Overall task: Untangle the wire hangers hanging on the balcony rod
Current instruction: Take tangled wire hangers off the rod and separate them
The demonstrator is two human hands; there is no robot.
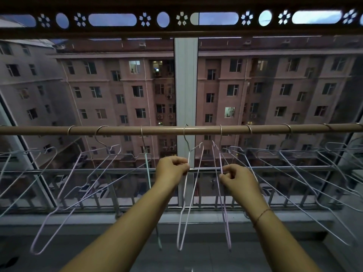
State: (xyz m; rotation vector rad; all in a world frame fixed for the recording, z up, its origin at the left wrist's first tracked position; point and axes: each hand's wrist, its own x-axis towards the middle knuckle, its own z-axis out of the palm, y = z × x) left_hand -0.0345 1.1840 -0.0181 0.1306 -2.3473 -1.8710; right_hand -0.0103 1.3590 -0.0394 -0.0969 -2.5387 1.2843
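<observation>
Left hand (172,169), right hand (238,180), both hands pinching separate hangers (184,193); those at edges cropped, blurred.

My rod (157,130) is plain tan-brown. The middle hanger (184,191), pinched in my left hand (171,168), is pale lilac, and so is the narrow hanger (225,213) pinched in my right hand (238,180). Just left of them, the thin hanger (147,169) looks pale green. A reddish-brown thread bracelet (262,214) circles my right wrist. The railing (98,170) is silver-grey and the window post (185,85) white. Far off, the apartment block (275,91) is dusty pink. The top panel (145,32) is dark brown, pierced with flower and oval cut-outs.
</observation>
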